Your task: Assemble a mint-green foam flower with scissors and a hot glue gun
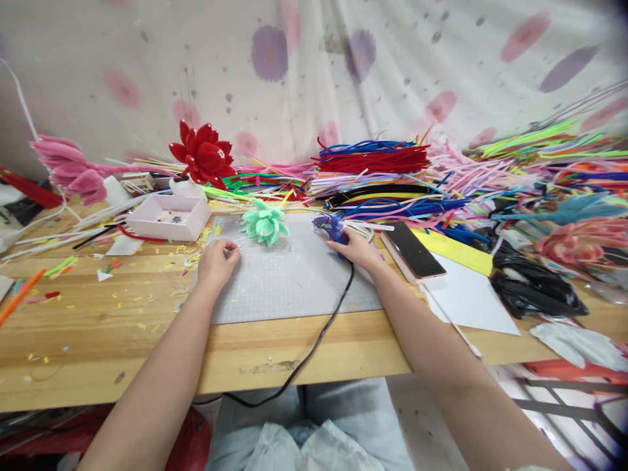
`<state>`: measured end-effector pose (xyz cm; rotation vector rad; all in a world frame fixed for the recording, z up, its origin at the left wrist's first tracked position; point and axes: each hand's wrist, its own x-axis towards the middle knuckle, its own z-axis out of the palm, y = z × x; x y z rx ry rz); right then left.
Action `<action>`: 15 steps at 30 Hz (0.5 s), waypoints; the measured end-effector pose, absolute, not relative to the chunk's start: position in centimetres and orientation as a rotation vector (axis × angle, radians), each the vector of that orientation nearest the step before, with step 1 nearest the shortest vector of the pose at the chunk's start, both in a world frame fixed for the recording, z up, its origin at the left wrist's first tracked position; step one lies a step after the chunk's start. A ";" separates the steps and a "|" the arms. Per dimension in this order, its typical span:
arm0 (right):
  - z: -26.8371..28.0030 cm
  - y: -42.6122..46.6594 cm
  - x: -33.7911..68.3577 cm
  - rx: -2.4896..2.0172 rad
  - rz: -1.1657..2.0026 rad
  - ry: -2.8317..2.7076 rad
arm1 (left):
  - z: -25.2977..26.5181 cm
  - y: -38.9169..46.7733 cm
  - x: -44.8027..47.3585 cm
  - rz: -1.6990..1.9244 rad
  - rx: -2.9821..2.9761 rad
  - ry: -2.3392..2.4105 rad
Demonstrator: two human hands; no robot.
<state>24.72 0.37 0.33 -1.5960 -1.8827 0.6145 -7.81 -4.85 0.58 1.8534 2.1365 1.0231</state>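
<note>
My right hand [354,248] wraps the glue gun [334,229]; left fingers [226,252] pinch a wire: keep nozzle off the mat [289,275].

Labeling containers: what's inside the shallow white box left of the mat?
The shallow white cardboard box holds a few small dark and reddish bits on its floor; too small to identify. Its near wall hides the front strip.
</note>
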 end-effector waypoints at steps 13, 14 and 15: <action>0.8 -0.5 23.1 -1.123 1.218 -1.253 | 2.0 -5.5 -4.8 1.376 0.637 1.163; 0.9 -0.7 23.0 -1.117 1.230 -1.273 | 2.1 -5.6 -4.8 1.353 0.597 1.129; 1.0 -0.8 22.9 -1.116 1.240 -1.299 | 2.2 -5.6 -4.8 1.332 0.566 1.100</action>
